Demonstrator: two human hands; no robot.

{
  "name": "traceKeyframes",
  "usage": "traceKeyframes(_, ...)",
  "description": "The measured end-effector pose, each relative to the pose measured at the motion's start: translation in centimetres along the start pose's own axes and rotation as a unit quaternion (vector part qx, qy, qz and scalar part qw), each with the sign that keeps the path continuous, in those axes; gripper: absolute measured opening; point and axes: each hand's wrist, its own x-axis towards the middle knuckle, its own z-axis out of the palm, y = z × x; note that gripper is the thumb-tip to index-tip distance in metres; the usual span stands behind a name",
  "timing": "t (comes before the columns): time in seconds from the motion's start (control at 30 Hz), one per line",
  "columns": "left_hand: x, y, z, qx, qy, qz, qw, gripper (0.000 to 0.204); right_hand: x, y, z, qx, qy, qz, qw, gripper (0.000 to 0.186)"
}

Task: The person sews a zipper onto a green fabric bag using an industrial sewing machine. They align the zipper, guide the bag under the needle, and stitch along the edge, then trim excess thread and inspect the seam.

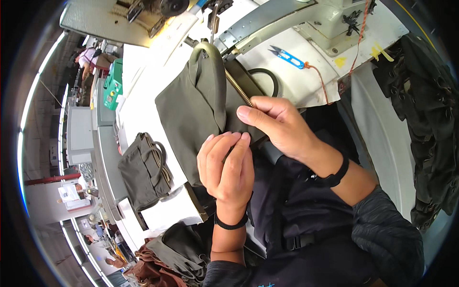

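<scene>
An olive-green handbag [184, 103] with a rounded handle and a brass zipper [237, 87] lies at the table's near edge under a sewing machine. My right hand [282, 125] pinches the bag's edge at the zipper's near end, thumb on top. Close beside it, my left hand [226, 165] has its fingertips pressed together at the bag's near edge. Whether those left fingertips hold cloth or some small piece is hidden. A loop of the second handle [271, 76] shows on the bag's far right side.
Blue thread snips [288, 57] on an orange cord lie right of the bag by the sewing machine [330, 31]. Another olive bag [143, 172] sits at the left. Dark bags [425, 119] hang at the right; grey and brown pieces [165, 258] are piled below left. People work in the far left background.
</scene>
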Motion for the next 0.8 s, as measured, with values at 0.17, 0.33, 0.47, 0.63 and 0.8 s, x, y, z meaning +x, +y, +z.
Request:
traceKeyframes(0.17, 3.7, -0.3, -2.4, 0.014, -0.211, 0.059, 0.976, 0.038, -0.6, 2.1, 0.5, 0.284, -0.003, 0.08, 0.955, 0.02)
traceKeyframes(0.33, 9.0, 0.0, -3.7, 0.084, -0.337, 0.096, 0.933, 0.046, -0.4, 2.0, 0.0, 0.216, 0.043, 0.121, 0.968, 0.022)
traceKeyframes(0.47, 9.4, -0.2, -4.4, 0.191, -0.314, 0.144, 0.919, 0.045, -0.3, 2.5, -0.8, 0.192, 0.017, 0.113, 0.975, 0.031)
traceKeyframes(0.63, 10.2, 0.5, -7.7, 0.329, -0.317, 0.091, 0.885, 0.042, 0.0, 2.6, -0.1, 0.142, 0.042, 0.029, 0.989, 0.018)
traceKeyframes(0.8, 8.7, -1.9, -5.3, 0.16, -0.372, 0.079, 0.911, 0.077, -0.4, 2.3, 1.8, 0.283, 0.047, 0.04, 0.957, 0.034)
